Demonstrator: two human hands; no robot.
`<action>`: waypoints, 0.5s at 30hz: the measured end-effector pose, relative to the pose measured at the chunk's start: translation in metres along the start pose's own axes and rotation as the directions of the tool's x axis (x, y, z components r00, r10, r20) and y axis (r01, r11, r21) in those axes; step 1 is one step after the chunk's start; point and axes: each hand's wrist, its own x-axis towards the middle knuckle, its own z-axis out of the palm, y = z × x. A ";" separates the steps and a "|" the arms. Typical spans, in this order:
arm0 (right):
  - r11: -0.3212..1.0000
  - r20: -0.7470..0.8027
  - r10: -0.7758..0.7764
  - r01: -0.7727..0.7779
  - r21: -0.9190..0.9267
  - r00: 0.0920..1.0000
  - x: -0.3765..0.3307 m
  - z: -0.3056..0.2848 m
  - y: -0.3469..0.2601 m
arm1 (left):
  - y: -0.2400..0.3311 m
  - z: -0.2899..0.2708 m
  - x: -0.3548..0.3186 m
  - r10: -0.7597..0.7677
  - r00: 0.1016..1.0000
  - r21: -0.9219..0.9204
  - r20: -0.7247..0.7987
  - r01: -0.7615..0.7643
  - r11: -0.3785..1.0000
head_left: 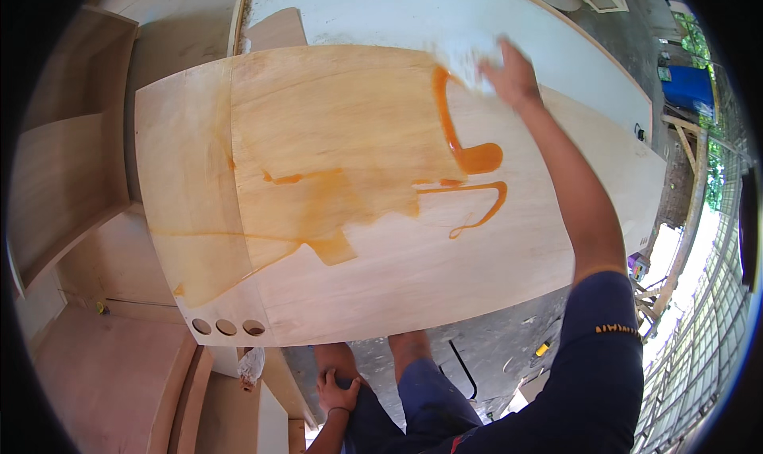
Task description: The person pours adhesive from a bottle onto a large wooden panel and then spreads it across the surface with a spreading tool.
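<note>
A large plywood panel [381,287] lies before me, with orange liquid [481,158] in thick streaks on its right half and a thin amber film spread over its left and middle. Over the panel's far edge, my right hand [513,77] is closed on a pale, see-through-looking flat piece [461,63]. Motion smears this piece, so its exact kind cannot be made out. One orange streak runs up to just beneath it. My left hand [335,390] rests with fingers spread on my leg, below the panel's near edge, holding nothing.
Behind the panel is a pale board [373,13] with a wooden offcut [276,31] on it. Three round holes [226,327] pierce the panel's near left corner. Wooden cabinets [75,152] stand at left. At right are a blue drum [687,88] and wire mesh [699,327].
</note>
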 end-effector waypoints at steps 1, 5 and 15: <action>0.992 0.035 -0.121 0.122 -0.021 0.992 -0.039 0.004 0.033 | 0.002 0.005 -0.001 0.014 1.000 -0.008 -0.008 -0.014 1.000; 0.991 0.505 -0.126 0.089 0.097 0.854 -0.139 0.004 0.039 | 0.003 0.012 0.002 0.029 0.999 -0.001 -0.021 -0.029 1.000; 0.980 -0.205 0.142 -0.166 -0.108 0.968 0.094 0.019 0.058 | 0.000 0.010 0.003 0.092 0.995 -0.014 -0.045 -0.092 0.996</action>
